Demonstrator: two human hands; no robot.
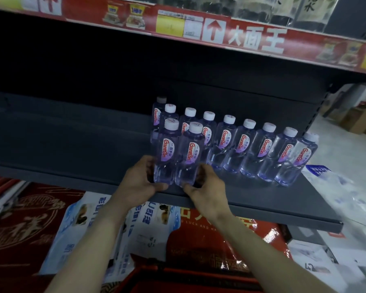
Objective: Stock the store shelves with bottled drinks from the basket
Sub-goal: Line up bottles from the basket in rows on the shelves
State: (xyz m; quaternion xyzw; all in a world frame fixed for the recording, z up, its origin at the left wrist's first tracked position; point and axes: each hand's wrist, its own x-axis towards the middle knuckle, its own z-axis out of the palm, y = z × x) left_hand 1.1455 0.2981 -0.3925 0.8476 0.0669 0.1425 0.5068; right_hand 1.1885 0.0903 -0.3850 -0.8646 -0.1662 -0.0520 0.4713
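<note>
Holding one bottle in each hand, the person has the fingers of the left hand [140,179] curled round the lower part of the left bottle [167,153], and those of the right hand [207,188] curled round the lower part of the right bottle [190,157], with both thumbs at the front near the bases. The two bottles are upright and touch each other side by side. They are just in front of the left end of the row of bottles [247,144], and I cannot tell if their bases already rest on the shelf [72,144]. To do this step well, I think both bottles should go down together and flat. They can then slide back until they are just in front of the row, labels to the front, without bumping the bottles behind. The plastic looks thin, so a light squeeze is better, and the fingers should let go only when the bases stand firm. To the left of the row the shelf is bare, and below the row there is what seems to be the red basket [199,273].
</note>
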